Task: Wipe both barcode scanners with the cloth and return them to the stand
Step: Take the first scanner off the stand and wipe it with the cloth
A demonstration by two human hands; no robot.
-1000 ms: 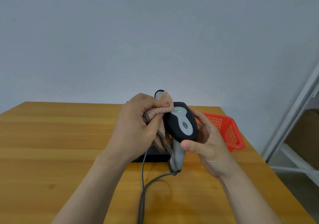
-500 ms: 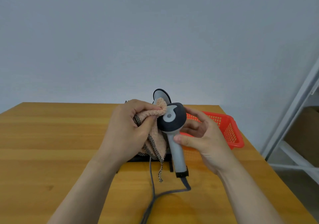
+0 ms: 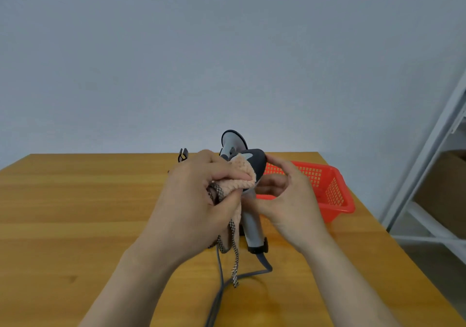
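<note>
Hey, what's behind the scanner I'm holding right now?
The second scanner's head rises just behind the held scanner; a red basket sits farther right. The stand is covered by the left hand, the cloth and the right hand.

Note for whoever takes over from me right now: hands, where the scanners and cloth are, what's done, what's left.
Left hand grips the peach cloth, pressing it on the dark head of the corded barcode scanner.
Right hand holds that scanner's grey handle above the table.
Second scanner stands upright behind them; the stand is hidden by the hands.
Done: this scanner is mid-wipe.
Left: finish it, return it to the stand; whether the second was wiped cannot be told.
</note>
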